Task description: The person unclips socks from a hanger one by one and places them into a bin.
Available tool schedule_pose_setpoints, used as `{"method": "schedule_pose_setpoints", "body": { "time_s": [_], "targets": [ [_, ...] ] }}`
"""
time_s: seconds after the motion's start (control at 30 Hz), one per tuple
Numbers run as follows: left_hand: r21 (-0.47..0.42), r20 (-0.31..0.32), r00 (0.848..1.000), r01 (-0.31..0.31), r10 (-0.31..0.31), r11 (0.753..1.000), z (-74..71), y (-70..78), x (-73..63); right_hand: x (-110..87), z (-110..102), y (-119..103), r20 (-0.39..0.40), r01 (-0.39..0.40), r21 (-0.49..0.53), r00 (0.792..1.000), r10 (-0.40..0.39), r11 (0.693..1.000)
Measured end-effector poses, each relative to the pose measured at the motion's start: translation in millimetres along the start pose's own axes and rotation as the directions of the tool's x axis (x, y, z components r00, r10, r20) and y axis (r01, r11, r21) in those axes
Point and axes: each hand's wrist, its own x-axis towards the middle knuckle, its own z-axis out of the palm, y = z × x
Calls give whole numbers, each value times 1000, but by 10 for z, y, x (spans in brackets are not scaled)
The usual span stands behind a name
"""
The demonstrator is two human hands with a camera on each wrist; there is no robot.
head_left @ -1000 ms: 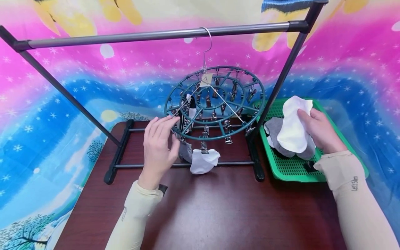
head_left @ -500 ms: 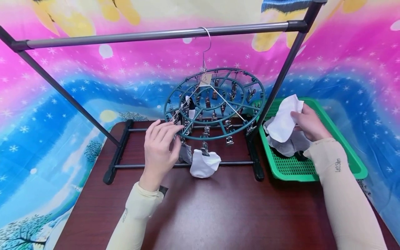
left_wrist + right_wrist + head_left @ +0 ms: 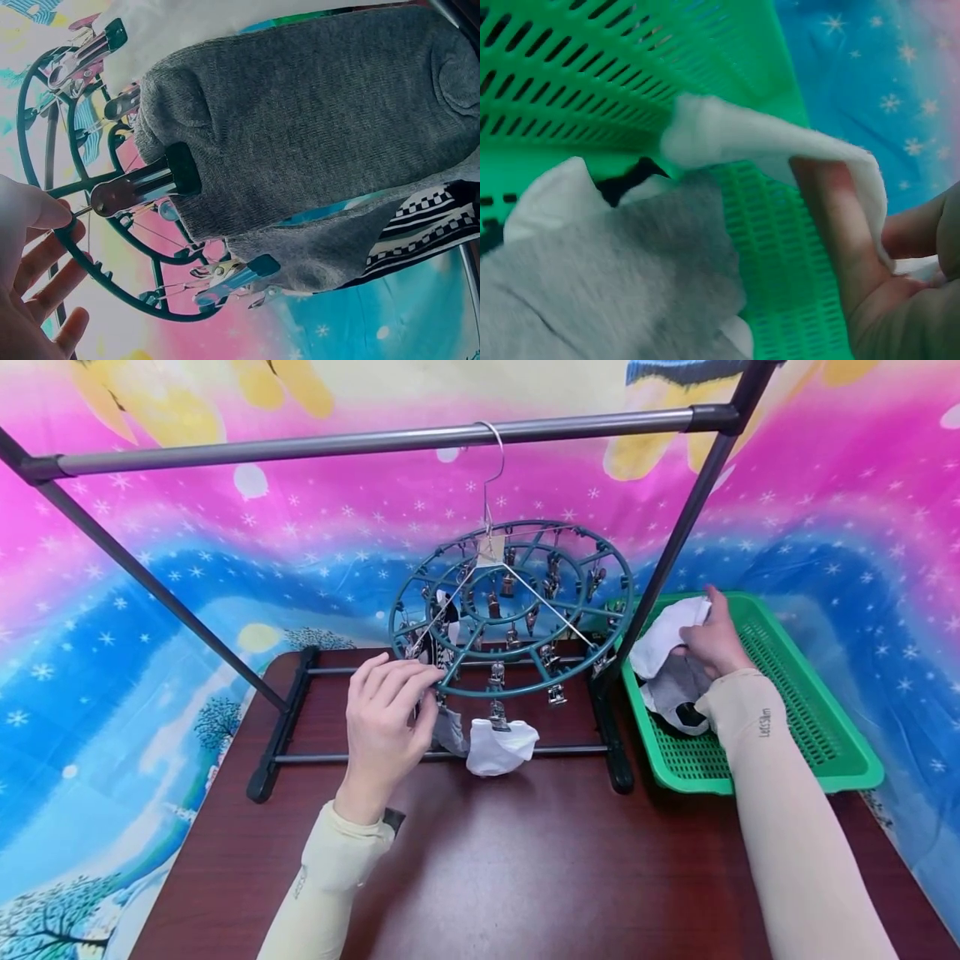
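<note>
Socks, a round hanger and a basket on a dark table before a bright painted cloth.
Head view: the glossy brown table (image 3: 480, 860) fills six o'clock, with the snowflake-printed cloth (image 3: 330, 531) behind. A metal rack (image 3: 300, 442) carries the green hanger (image 3: 517, 655); its right post stands between hanger and basket (image 3: 795, 677), at three o'clock. There the right hand (image 3: 712, 639) grasps a white sock (image 3: 663, 639); the left hand (image 3: 386, 718) is at eight o'clock. Left-wrist view: that hand pinches the hanger's rim, while a clipped grey sock (image 3: 322, 120) partly hides a patterned sock (image 3: 427, 229) (checks and stripes) at four o'clock. Right-wrist view: another grey sock (image 3: 622, 277) lies in the basket at eight o'clock.
</note>
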Motion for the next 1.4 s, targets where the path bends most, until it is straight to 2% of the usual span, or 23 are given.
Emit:
{"method": "schedule_pose_setpoints", "body": {
  "time_s": [0.17, 0.27, 0.37, 0.5, 0.7, 0.93, 1.1, 1.4],
  "targets": [
    [-7, -5, 1000, -8, 8, 1000, 6, 18, 7, 63, -3, 104, -27, 26, -89, 999, -28, 996],
    [-7, -7, 1000, -10, 10, 1000, 5, 25, 7, 87, -80, 181, -6, 9, -171, 1000, -10, 985],
    [-6, -7, 1000, -14, 14, 1000, 4, 33, 4, 89, -207, 273, 34, -3, -278, 999, 13, 961],
    [-7, -1, 1000, -18, 18, 1000, 0, 46, 3, 65, -402, 381, 60, -10, -419, 997, 39, 908],
    [-8, 8, 1000, -11, 11, 1000, -18, 63, -3, 65, -574, 472, 9, -51, -501, 998, 65, 864],
    [-8, 12, 1000, -9, 9, 1000, -24, 73, -17, -20, -614, 477, -58, -62, -663, 998, 32, 746],
    [-9, 17, 1000, -8, 8, 1000, -29, 79, -19, -83, -616, 467, -88, -94, -708, 995, 45, 700],
    [-9, 20, 1000, -14, 14, 1000, -39, 83, -11, -90, -662, 465, -43, -105, -793, 992, 118, 601]
  ]
}}
